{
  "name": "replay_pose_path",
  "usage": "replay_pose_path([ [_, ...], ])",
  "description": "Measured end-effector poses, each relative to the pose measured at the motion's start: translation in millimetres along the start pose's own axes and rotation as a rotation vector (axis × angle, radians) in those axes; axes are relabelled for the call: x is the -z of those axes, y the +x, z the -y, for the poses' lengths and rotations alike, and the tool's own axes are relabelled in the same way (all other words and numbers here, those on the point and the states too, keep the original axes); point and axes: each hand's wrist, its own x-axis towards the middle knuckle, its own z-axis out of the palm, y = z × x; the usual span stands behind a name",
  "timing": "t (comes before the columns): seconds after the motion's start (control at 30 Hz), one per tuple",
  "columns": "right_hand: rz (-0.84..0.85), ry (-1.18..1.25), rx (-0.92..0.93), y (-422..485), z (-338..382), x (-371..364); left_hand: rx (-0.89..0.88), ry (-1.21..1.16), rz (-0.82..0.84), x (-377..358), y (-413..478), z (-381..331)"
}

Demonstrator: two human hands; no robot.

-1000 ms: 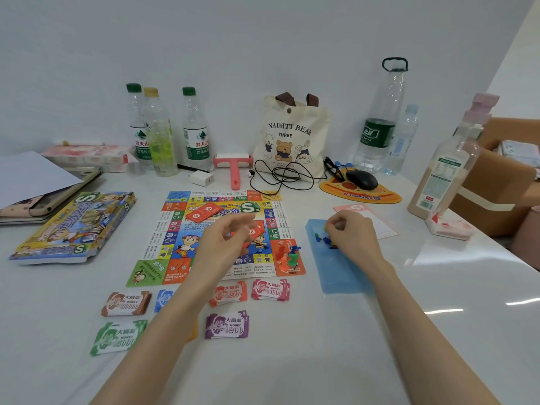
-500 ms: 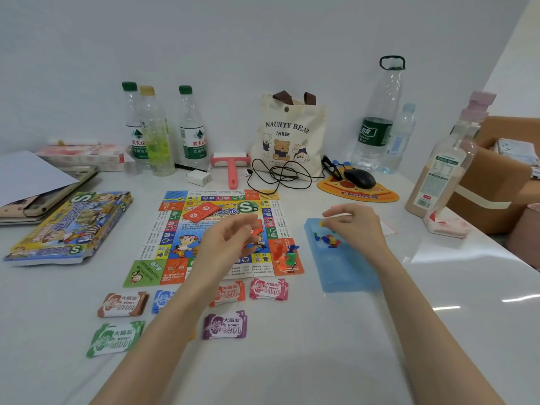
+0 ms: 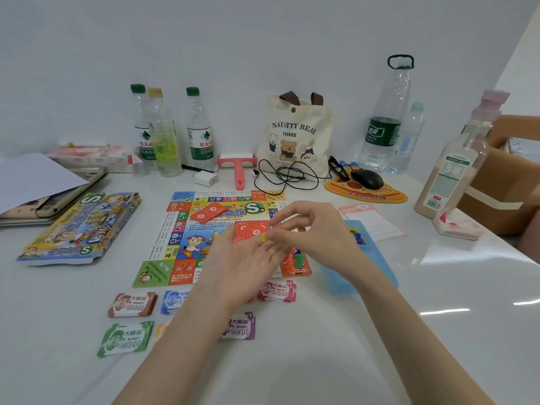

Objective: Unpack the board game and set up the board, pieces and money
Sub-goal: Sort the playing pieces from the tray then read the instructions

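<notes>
The small yellow piece point(image 3: 264, 237) is pinched at the fingertips of the right hand point(image 3: 317, 233) — from my end that grip reads as clamped on it, just over the fingers of the left hand point(image 3: 245, 260). The left hand lies palm up, its grip apart, fingers straight.

Both hands are over the board point(image 3: 181, 229), which lies unfolded and flat on the white worktop point(image 3: 380, 331). On the board I see a red card stack point(image 3: 209, 213) towards the far edge, and orange and green pieces point(image 3: 295, 260) at the near right corner. Just beside the board's right edge lies a blue tray point(image 3: 380, 258).

In front of the board's near edge sits the money — a brown stack point(image 3: 131, 305), a blue stack point(image 3: 174, 299), a pink stack point(image 3: 277, 290), a purple stack point(image 3: 241, 327) and a green stack point(image 3: 125, 339). The game box point(image 3: 81, 226) lies near the board's left side.
</notes>
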Motion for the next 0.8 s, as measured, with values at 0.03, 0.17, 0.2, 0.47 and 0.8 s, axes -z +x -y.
replay_pose_path([
  [0.03,0.003,-0.019,0.01,-0.1,-0.8,-0.5,0.002,-0.006,-0.009,-0.1,-0.2,0.5],
  [0.17,-0.038,-0.064,0.035,3.2,-3.7,4.6,-0.033,0.003,-0.087,-0.8,0.8,0.6],
  [0.2,-0.066,-0.064,0.037,4.7,-4.7,7.9,-0.045,0.002,-0.106,-0.9,0.8,0.1],
  [0.47,-0.252,-0.263,-0.198,17.6,-59.8,62.6,-0.107,0.091,-0.123,-4.3,-1.1,-2.0],
  [0.8,-0.159,-0.559,-0.393,31.6,-102.0,73.9,-0.117,0.231,-0.123,-11.9,-5.1,6.0],
])
